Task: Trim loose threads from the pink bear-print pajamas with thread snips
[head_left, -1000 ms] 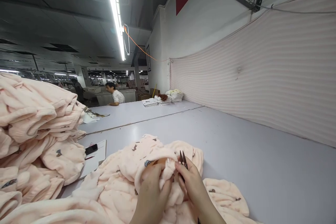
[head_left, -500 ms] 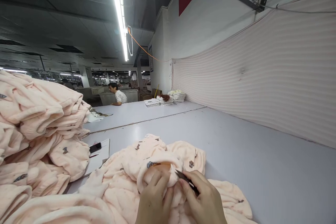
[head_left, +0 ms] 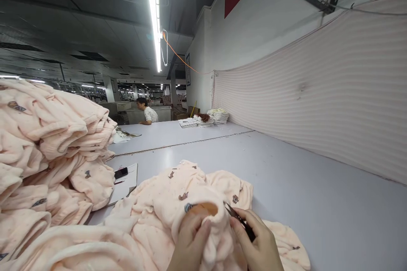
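Observation:
A pale pink fleece garment [head_left: 165,203] with small printed figures lies bunched on the table in front of me. My left hand [head_left: 193,235] pinches the rim of its round cuff-like opening, fingers partly inside and hidden by the cloth. In my right hand [head_left: 257,235] are dark thread snips [head_left: 240,220], their pointed blades aimed up and left. The tips stand close to the right side of the opening; whether they touch the cloth I cannot tell.
Left of me rises a tall pile of similar pink garments [head_left: 57,135]. Beside it a phone [head_left: 121,172] lies on an open notebook [head_left: 132,180]. Folded white stacks [head_left: 218,115] sit at the table's far end, and a person [head_left: 148,112] leans there. Striped cloth [head_left: 302,106] covers the right wall.
The snips have moved right, away from the opening's edge. My left hand has turned the opening, which shows wider now. The whole view has shifted slightly.

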{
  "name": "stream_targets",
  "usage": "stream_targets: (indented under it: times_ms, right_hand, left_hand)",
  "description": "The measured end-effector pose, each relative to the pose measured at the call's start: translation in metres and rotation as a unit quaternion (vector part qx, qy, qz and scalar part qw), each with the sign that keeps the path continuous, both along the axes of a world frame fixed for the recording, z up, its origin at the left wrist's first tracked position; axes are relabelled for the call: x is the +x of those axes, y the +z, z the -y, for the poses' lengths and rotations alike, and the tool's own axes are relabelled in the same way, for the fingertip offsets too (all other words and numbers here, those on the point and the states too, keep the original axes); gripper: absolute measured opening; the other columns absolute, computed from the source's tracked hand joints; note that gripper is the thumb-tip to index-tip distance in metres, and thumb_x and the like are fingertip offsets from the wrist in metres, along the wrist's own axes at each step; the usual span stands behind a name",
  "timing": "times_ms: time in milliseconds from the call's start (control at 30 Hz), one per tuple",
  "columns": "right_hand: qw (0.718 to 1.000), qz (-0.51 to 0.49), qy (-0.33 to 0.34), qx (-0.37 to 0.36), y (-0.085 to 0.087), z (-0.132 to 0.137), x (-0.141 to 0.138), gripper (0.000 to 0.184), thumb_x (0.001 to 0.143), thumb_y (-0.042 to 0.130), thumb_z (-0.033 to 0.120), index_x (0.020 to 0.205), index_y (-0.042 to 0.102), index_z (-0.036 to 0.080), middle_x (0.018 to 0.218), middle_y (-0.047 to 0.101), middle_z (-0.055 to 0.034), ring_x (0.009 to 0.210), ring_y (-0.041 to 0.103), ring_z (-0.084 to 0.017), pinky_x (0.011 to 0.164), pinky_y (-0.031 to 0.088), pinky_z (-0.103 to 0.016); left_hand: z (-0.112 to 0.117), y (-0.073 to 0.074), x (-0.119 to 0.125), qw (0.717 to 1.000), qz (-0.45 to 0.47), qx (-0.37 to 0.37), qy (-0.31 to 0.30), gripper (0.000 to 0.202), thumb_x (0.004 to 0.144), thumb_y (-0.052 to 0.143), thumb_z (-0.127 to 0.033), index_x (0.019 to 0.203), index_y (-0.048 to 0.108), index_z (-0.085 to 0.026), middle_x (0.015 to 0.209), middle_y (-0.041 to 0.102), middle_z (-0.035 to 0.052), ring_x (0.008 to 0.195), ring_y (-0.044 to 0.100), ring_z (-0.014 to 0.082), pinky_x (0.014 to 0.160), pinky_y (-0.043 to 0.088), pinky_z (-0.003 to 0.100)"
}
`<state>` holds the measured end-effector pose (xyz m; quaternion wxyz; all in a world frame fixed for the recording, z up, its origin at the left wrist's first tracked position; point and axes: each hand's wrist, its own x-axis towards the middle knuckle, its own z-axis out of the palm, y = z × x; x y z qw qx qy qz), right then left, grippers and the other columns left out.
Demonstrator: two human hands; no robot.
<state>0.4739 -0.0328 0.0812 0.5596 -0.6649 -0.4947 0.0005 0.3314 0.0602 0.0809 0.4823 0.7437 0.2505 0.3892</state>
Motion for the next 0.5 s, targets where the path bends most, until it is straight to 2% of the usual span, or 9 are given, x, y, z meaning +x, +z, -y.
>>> stream_targets:
  times_ms: [33,133,200,300,400,500]
  right_hand:
    - [0.999,-0.029,0.012,0.008,0.000,-0.001,0.000,0.023,0.088,0.054,0.041,0.094,0.068,0.025,0.094,0.071,-0.0054,0.089,0.065,-0.023,0.075,0.051,-0.026]
    - [0.998,-0.048,0.035,0.016,-0.001,0.000,-0.004,0.022,0.087,0.053,0.040,0.091,0.069,0.024,0.091,0.070,-0.0058,0.087,0.065,-0.023,0.073,0.050,-0.026]
    - [0.999,-0.017,0.031,0.024,-0.001,0.004,-0.007,0.022,0.087,0.053,0.039,0.095,0.069,0.026,0.091,0.070,-0.0052,0.084,0.066,-0.022,0.070,0.051,-0.026]
    - [0.996,0.083,0.007,0.023,-0.003,0.011,-0.013,0.023,0.085,0.056,0.037,0.103,0.067,0.029,0.090,0.070,-0.0039,0.077,0.067,-0.021,0.064,0.050,-0.026]
    - [0.983,0.182,0.014,-0.009,-0.003,0.016,-0.016,0.023,0.085,0.057,0.033,0.105,0.066,0.028,0.091,0.072,-0.0045,0.075,0.067,-0.022,0.063,0.050,-0.027]
    - [0.987,0.156,0.039,-0.019,0.002,0.023,-0.013,0.021,0.088,0.052,0.032,0.102,0.067,0.027,0.089,0.071,-0.0048,0.077,0.067,-0.022,0.064,0.050,-0.027]
  left_hand:
    - [0.000,0.001,-0.001,0.998,0.015,-0.056,-0.017,0.034,0.087,0.046,-0.042,0.092,0.069,-0.018,0.095,0.073,0.0100,0.094,0.065,0.0256,0.087,0.052,0.040]
    - [0.001,0.002,-0.006,0.984,0.035,-0.170,-0.031,0.039,0.083,0.050,-0.047,0.098,0.070,-0.017,0.109,0.070,0.0093,0.108,0.061,0.0267,0.098,0.048,0.041]
    - [0.003,0.002,-0.009,0.982,0.019,-0.189,-0.007,0.039,0.083,0.050,-0.046,0.102,0.070,-0.019,0.117,0.068,0.0089,0.114,0.058,0.0270,0.101,0.046,0.041]
    - [0.007,0.001,-0.010,0.976,0.011,-0.216,-0.001,0.037,0.084,0.048,-0.042,0.104,0.070,-0.019,0.121,0.066,0.0086,0.118,0.056,0.0263,0.102,0.046,0.041]
    - [0.010,-0.001,-0.009,0.976,0.012,-0.216,-0.006,0.035,0.086,0.048,-0.038,0.104,0.070,-0.018,0.120,0.067,0.0087,0.117,0.057,0.0251,0.102,0.046,0.040]
    - [0.017,-0.002,-0.013,0.993,-0.033,-0.107,-0.025,0.036,0.092,0.040,-0.035,0.107,0.068,-0.017,0.110,0.070,0.0102,0.104,0.064,0.0244,0.094,0.051,0.042]
